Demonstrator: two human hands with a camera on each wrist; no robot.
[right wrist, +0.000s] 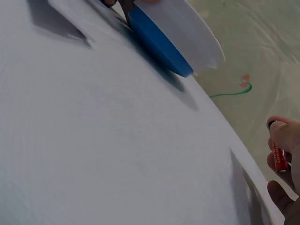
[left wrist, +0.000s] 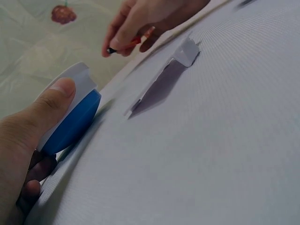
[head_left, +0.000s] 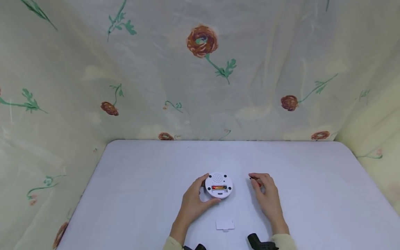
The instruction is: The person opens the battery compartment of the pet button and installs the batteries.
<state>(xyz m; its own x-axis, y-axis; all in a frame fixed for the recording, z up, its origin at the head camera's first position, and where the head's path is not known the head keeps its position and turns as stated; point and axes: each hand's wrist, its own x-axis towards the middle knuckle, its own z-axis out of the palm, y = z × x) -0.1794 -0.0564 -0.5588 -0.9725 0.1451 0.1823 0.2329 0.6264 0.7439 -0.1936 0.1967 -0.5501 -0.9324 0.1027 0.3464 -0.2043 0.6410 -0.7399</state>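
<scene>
My left hand (head_left: 195, 201) holds a round white device (head_left: 217, 177) by its edge, thumb on the near side and fingers on the far side. Its underside faces up, showing a speaker grille, small dark feet and an uncovered compartment with a red-and-gold battery (head_left: 219, 187) in it. The left wrist view shows the blue lower body (left wrist: 77, 119) of the device. To the right, apart from the device, my right hand (head_left: 266, 194) pinches a second battery (right wrist: 280, 158), red with a black end. Nearer me lies the white battery cover (head_left: 225, 225), also standing out in the left wrist view.
A white-covered table (head_left: 140, 194) carries these things. Behind it and at both sides hangs a pale curtain (head_left: 150, 69) with a flower print. Black wrist-worn gear (head_left: 262, 243) shows by the right sleeve (head_left: 284, 242) at the bottom edge.
</scene>
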